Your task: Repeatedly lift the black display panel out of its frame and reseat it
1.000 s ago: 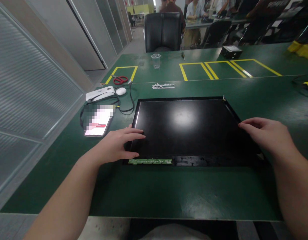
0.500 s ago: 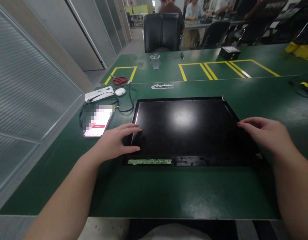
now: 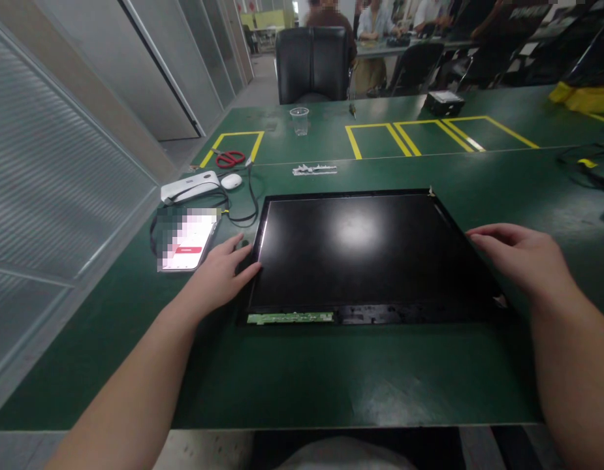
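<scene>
A black display panel point(image 3: 370, 254) lies flat on the green table, a light glaring off its glass. Along its near border runs a narrow green circuit board point(image 3: 290, 318). At the left edge is my left hand point(image 3: 226, 273), fingers apart: the thumb reaches over the frame while the other fingers point outward beside it. My right hand point(image 3: 520, 254) is at the right edge, thumb and fingers brought together on the frame's rim; its curled fingers are partly hidden. Small light tabs show at the panel's far right and near right corners.
Left of the panel lie a lit phone point(image 3: 191, 241), a white device point(image 3: 189, 187) with a black cable, a white mouse point(image 3: 232, 181) and red-handled scissors point(image 3: 230, 159). Beyond are white scraps point(image 3: 314, 170), a clear cup point(image 3: 300, 121) and a black box point(image 3: 444, 102). People sit farther back.
My left hand has drawn back leftward from over the glass to the panel's edge. My right hand stays at the right edge, its fingers slightly shifted. The whole view has moved a little.
</scene>
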Motion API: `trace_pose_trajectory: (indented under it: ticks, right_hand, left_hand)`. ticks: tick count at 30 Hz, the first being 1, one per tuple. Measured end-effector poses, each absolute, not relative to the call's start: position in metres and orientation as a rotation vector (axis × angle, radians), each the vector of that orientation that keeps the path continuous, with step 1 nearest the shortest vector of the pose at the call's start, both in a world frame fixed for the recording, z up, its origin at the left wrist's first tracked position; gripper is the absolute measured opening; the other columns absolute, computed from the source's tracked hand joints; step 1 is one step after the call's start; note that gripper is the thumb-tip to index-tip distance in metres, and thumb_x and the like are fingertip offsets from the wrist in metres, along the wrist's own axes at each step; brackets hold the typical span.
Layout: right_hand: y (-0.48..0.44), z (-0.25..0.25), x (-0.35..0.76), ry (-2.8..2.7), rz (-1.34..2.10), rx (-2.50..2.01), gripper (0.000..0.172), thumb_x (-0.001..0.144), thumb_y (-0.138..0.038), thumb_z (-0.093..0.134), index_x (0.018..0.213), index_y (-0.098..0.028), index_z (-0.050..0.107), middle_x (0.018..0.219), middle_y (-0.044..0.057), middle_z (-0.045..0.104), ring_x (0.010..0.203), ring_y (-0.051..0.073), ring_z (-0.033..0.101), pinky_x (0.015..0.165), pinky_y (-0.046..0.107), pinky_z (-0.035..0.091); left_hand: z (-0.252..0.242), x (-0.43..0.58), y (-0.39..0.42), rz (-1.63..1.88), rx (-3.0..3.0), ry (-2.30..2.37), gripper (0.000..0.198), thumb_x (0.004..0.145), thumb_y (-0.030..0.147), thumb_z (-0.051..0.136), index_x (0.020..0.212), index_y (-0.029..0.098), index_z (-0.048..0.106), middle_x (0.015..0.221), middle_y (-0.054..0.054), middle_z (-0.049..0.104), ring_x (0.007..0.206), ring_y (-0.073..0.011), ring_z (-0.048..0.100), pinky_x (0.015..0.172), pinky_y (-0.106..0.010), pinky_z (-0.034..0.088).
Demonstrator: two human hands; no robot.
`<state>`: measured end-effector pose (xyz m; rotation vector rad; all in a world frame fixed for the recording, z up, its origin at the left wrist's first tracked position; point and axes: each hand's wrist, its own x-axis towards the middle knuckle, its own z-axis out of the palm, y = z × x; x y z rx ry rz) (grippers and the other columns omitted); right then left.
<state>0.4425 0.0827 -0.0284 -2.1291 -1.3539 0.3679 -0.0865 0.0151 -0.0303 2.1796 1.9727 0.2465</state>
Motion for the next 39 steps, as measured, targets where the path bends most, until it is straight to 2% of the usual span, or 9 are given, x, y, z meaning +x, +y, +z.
trace_pose_trajectory:
  ticks: [5,15,19,21,23,26,28,33,39]
  right_hand:
    - [0.082,-0.019,0.43,-1.407,0.438,-2.234,0.032,0.067,-0.048,0.065,0.088,-0.028,0.081,0.072,0.003,0.069,0.073,0.026,0.063,0.072,0.042,0.046]
    - [0.08,-0.022,0.424,-1.482,0.423,-2.155,0.041,0.062,-0.051,0.064,0.091,-0.028,0.082,0.079,0.005,0.074,0.076,0.027,0.064,0.078,0.044,0.049]
    - [0.08,-0.025,0.425,-1.481,0.431,-2.154,0.043,0.061,-0.053,0.063,0.09,-0.028,0.082,0.083,0.006,0.076,0.078,0.027,0.066,0.081,0.046,0.05]
    - [0.08,-0.024,0.423,-1.471,0.433,-2.16,0.042,0.062,-0.053,0.063,0.09,-0.028,0.082,0.081,0.005,0.075,0.078,0.027,0.066,0.081,0.046,0.05]
    - [0.079,-0.021,0.421,-1.473,0.429,-2.179,0.041,0.063,-0.052,0.063,0.09,-0.028,0.082,0.077,0.005,0.074,0.076,0.027,0.065,0.081,0.046,0.051]
    - [0.078,-0.018,0.418,-1.486,0.418,-2.208,0.04,0.064,-0.052,0.063,0.09,-0.028,0.082,0.075,0.005,0.072,0.075,0.028,0.064,0.08,0.046,0.05]
    - [0.077,-0.018,0.418,-1.498,0.406,-2.217,0.04,0.065,-0.052,0.063,0.091,-0.028,0.081,0.076,0.005,0.072,0.075,0.027,0.064,0.078,0.045,0.05]
    - [0.079,-0.022,0.422,-1.569,0.359,-2.224,0.039,0.068,-0.051,0.061,0.091,-0.028,0.081,0.083,0.006,0.072,0.076,0.027,0.063,0.078,0.044,0.05]
    - [0.082,-0.027,0.427,-1.709,0.268,-2.193,0.038,0.072,-0.053,0.06,0.089,-0.029,0.083,0.093,0.008,0.071,0.078,0.025,0.062,0.08,0.044,0.051]
  left_hand:
    - [-0.035,-0.092,0.019,0.306,2.215,1.89,0.067,0.1,0.057,0.049,0.14,0.011,0.076,0.166,-0.026,0.053,0.152,-0.0475,0.051,0.127,-0.063,0.039]
    - [-0.03,-0.081,0.02,0.523,2.054,1.879,0.052,0.094,0.043,0.053,0.124,0.012,0.083,0.164,-0.024,0.056,0.152,-0.0446,0.052,0.128,-0.061,0.038]
    - [-0.021,-0.069,0.015,0.843,1.725,1.889,0.042,0.09,0.04,0.062,0.119,0.021,0.085,0.145,-0.012,0.075,0.143,-0.0413,0.062,0.126,-0.058,0.041]
    - [-0.015,-0.06,0.012,0.973,1.397,1.833,0.04,0.089,0.038,0.068,0.122,0.023,0.085,0.12,-0.009,0.085,0.126,-0.0379,0.074,0.114,-0.052,0.055]
    - [-0.008,-0.05,0.01,1.089,1.059,1.757,0.042,0.088,0.03,0.072,0.127,0.021,0.083,0.1,-0.008,0.087,0.104,-0.0326,0.082,0.094,-0.043,0.066]
    - [0.004,-0.036,0.007,1.193,0.715,1.723,0.047,0.088,0.013,0.071,0.133,0.019,0.08,0.079,-0.004,0.084,0.069,-0.0228,0.081,0.062,-0.028,0.065]
    - [0.01,-0.03,0.006,1.25,0.592,1.711,0.046,0.089,0.006,0.069,0.131,0.019,0.081,0.07,-0.002,0.081,0.057,-0.0191,0.076,0.052,-0.023,0.061]
    - [0.015,-0.027,0.005,1.304,0.513,1.632,0.042,0.091,0.001,0.067,0.127,0.017,0.082,0.064,-0.002,0.078,0.052,-0.0183,0.075,0.048,-0.021,0.06]
    - [0.014,-0.028,0.007,1.286,0.491,1.582,0.045,0.091,0.004,0.067,0.132,0.016,0.078,0.074,-0.004,0.082,0.057,-0.0198,0.078,0.053,-0.025,0.063]
